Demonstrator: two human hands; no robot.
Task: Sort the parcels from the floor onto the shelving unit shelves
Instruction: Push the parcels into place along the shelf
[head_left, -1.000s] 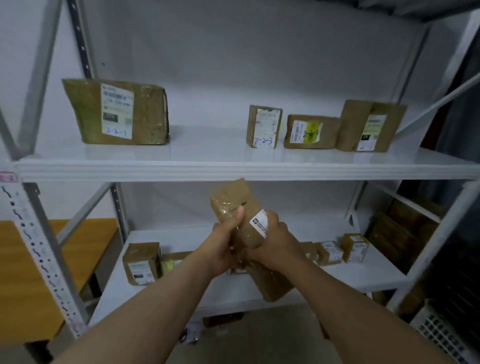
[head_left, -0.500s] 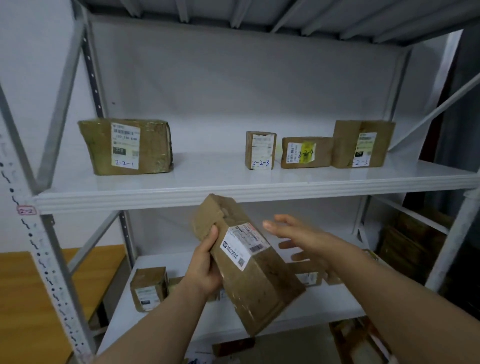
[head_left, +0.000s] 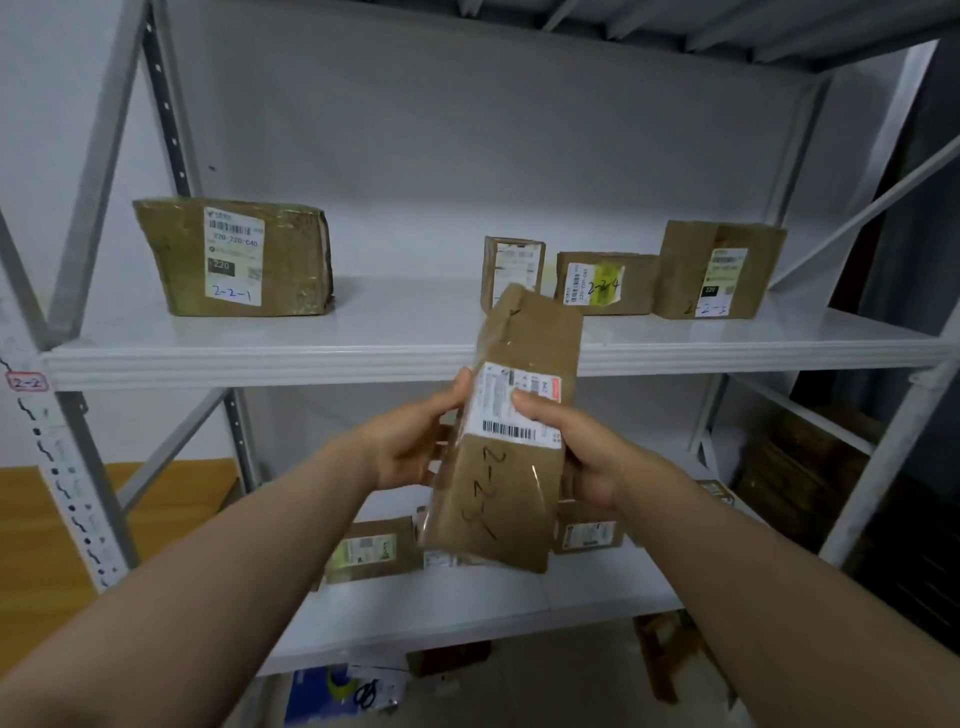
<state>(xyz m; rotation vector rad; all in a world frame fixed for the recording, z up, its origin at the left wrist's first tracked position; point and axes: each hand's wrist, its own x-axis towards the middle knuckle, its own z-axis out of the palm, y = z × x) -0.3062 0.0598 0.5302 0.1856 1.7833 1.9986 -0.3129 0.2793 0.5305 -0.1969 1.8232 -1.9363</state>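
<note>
At far left, a post tag (head_left: 28, 383) reading 2-2; on the upper shelf (head_left: 405, 325), a box (head_left: 234, 257) marked 2-2-1. In the middle, left hand (head_left: 415, 447) and right hand (head_left: 587, 460) gripping either side of the parcel (head_left: 511, 483), upright before the shelf edge. Handwritten 2-2-, last digit unclear. Probably checking the code; next, setting it into the gap. Further right, a box (head_left: 605, 283) marked 2-2-4.

The held parcel (head_left: 501, 493) covers the lower part of the small box (head_left: 511, 260).
</note>
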